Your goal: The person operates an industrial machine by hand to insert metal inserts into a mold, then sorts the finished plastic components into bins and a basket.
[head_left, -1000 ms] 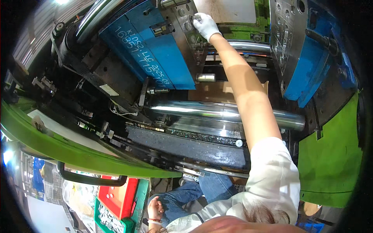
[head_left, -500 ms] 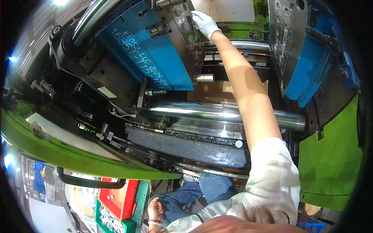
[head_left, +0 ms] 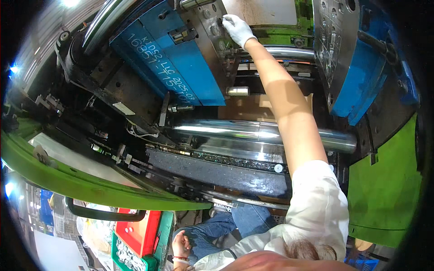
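Observation:
My right hand, in a white glove, reaches far into the machine with its arm stretched out. The fingers are drawn together at the metal face of the left mold half. Something small and dark shows by the fingertips, but what they hold, if anything, is too small to name. Blue steel with white handwriting backs this mold half. Low in the view, my bare left hand rests near my thigh, fingers loosely curled, nothing seen in it.
Opposite stands the right mold half, with its blue backing. Shiny tie bars cross between the two sides. A green machine door with a black handle curves at left. Below it are a red tray and a green bin of small pale parts.
The gloved right hand has shifted slightly on the mold face, its fingers more drawn in. My left hand stays where it was.

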The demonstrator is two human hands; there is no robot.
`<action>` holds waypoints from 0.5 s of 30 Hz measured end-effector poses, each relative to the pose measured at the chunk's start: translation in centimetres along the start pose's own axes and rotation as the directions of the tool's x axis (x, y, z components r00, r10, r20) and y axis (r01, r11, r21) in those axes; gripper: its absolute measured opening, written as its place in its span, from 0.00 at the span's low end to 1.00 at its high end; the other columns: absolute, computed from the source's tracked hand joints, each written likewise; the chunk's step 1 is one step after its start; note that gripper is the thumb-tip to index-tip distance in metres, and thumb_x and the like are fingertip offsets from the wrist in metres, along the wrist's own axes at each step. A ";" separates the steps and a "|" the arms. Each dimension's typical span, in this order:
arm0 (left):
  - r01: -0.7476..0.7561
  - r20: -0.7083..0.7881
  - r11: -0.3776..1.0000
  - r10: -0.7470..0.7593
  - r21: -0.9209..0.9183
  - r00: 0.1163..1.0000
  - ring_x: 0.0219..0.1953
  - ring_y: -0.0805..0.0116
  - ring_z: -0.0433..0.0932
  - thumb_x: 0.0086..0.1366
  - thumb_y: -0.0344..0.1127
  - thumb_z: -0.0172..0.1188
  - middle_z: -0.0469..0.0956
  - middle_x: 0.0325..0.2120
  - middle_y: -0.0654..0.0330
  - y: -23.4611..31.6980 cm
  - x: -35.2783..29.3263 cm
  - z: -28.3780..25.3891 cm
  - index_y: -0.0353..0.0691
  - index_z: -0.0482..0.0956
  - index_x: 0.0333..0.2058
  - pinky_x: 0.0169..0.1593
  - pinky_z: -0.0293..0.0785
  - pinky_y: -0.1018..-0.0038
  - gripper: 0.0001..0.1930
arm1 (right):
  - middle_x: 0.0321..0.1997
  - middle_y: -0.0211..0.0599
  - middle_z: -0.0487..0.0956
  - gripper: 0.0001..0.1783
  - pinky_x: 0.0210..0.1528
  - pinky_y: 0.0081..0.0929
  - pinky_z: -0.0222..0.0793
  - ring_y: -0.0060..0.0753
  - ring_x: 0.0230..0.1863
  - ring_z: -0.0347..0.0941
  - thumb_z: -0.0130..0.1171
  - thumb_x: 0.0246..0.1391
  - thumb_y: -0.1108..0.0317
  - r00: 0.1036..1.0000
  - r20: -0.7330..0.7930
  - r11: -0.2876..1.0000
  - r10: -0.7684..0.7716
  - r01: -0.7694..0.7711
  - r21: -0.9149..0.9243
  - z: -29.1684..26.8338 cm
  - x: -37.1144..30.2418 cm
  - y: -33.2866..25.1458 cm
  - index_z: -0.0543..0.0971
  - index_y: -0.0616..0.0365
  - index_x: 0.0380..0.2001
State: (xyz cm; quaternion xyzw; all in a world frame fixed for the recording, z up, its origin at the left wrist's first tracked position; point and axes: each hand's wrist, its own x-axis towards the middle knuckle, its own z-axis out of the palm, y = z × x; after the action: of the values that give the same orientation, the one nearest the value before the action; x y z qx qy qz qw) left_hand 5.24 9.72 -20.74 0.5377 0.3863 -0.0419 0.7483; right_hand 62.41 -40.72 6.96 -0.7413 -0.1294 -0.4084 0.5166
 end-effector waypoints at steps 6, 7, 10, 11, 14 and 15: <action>0.005 0.028 1.000 -0.005 -0.016 1.000 0.09 0.77 0.57 0.67 0.38 0.48 0.69 0.14 0.63 -0.2 0.4 -0.4 0.40 0.71 0.42 0.12 0.54 0.79 0.11 | 0.48 0.41 0.78 0.21 0.52 0.27 0.67 0.34 0.49 0.75 0.54 0.55 0.58 0.999 -0.031 0.998 -0.021 0.019 -0.063 0.2 0.4 -0.4 0.74 0.56 0.49; 0.002 0.027 1.000 -0.002 -0.009 1.000 0.09 0.77 0.57 0.67 0.38 0.48 0.69 0.14 0.63 -0.1 0.2 -0.3 0.41 0.71 0.42 0.12 0.54 0.79 0.10 | 0.48 0.41 0.78 0.21 0.52 0.27 0.67 0.34 0.49 0.75 0.54 0.55 0.58 0.999 -0.030 0.998 -0.018 0.016 -0.063 0.4 0.4 -0.3 0.74 0.56 0.49; 0.004 0.016 1.000 -0.004 0.009 1.000 0.09 0.77 0.57 0.66 0.38 0.48 0.69 0.15 0.64 0.0 -0.2 -0.2 0.41 0.71 0.42 0.12 0.54 0.79 0.10 | 0.47 0.42 0.78 0.21 0.51 0.28 0.68 0.36 0.47 0.75 0.54 0.55 0.57 0.999 -0.028 0.990 -0.028 0.024 -0.138 0.5 0.2 -0.5 0.74 0.56 0.49; 0.012 0.005 1.000 -0.012 0.020 1.000 0.09 0.77 0.57 0.66 0.38 0.48 0.69 0.15 0.64 0.1 -0.3 -0.2 0.42 0.72 0.42 0.12 0.54 0.79 0.10 | 0.46 0.42 0.78 0.20 0.50 0.28 0.68 0.37 0.47 0.75 0.54 0.55 0.57 0.999 -0.042 0.991 -0.029 0.024 -0.132 0.5 0.1 -0.7 0.75 0.56 0.48; -0.009 0.021 0.999 0.008 0.039 1.000 0.09 0.77 0.57 0.66 0.38 0.48 0.70 0.15 0.65 0.0 -0.5 -0.2 0.42 0.72 0.42 0.13 0.54 0.79 0.10 | 0.45 0.42 0.78 0.19 0.49 0.29 0.68 0.40 0.46 0.75 0.55 0.54 0.56 0.993 -0.087 0.983 -0.073 0.058 -0.172 0.5 0.0 -0.8 0.77 0.55 0.45; -0.010 0.022 0.999 0.009 0.039 1.000 0.09 0.77 0.57 0.66 0.38 0.48 0.70 0.15 0.65 0.1 -0.4 -0.1 0.42 0.72 0.42 0.13 0.54 0.79 0.10 | 0.45 0.42 0.78 0.19 0.49 0.29 0.68 0.41 0.46 0.75 0.55 0.54 0.56 0.987 -0.114 0.972 -0.117 0.090 -0.216 0.6 0.1 -0.8 0.78 0.54 0.44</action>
State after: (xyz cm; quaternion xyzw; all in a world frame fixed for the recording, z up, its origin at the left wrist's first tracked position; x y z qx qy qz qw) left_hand 4.93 9.64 -20.44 0.5537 0.3745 -0.0519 0.7420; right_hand 62.25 -39.91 7.51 -0.7566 -0.0912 -0.4924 0.4204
